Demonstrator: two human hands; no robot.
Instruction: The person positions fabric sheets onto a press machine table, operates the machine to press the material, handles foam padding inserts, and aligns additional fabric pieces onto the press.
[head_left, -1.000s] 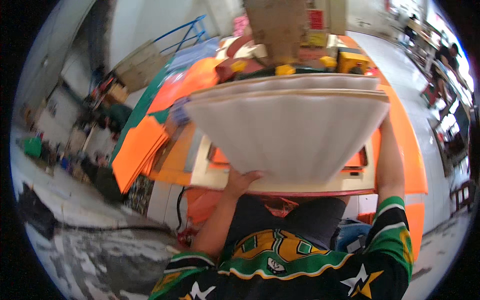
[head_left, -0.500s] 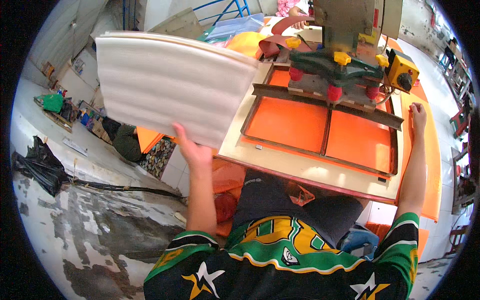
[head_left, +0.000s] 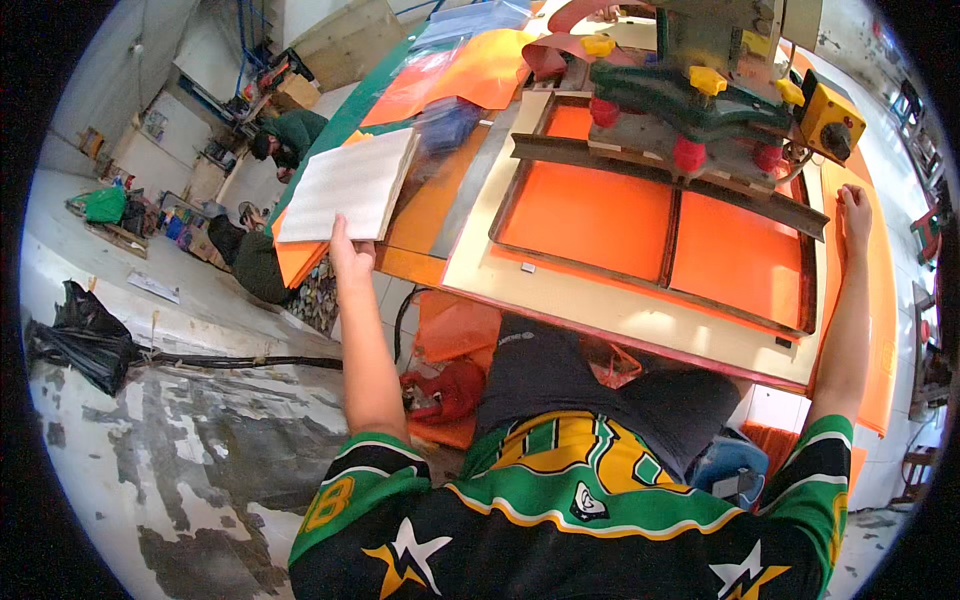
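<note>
My left hand [head_left: 350,252] grips the near edge of a thick white foam pad [head_left: 345,190], thumb on top. The pad lies over a stack of orange sheets [head_left: 296,258] at the table's left end. My right hand [head_left: 856,212] is closed with bent fingers over the orange sheets [head_left: 872,330] right of the press; what it holds, if anything, is hidden. Between my hands, a dark metal frame die [head_left: 672,235] with a middle bar lies on an orange sheet [head_left: 590,215], which rests on a cream board [head_left: 470,285]. The press head [head_left: 690,125] stands over its far part.
A yellow control box [head_left: 832,122] hangs at the press's right. Clear plastic and orange sheets [head_left: 480,70] lie on the far left of the table. Another person [head_left: 290,138] bends down beyond the table. A black plastic bag [head_left: 82,338] sits on the floor at left.
My left hand has lowered the white pad, moving it away to the left from beside the die onto the orange stack. My right hand stays by the orange sheets at right.
</note>
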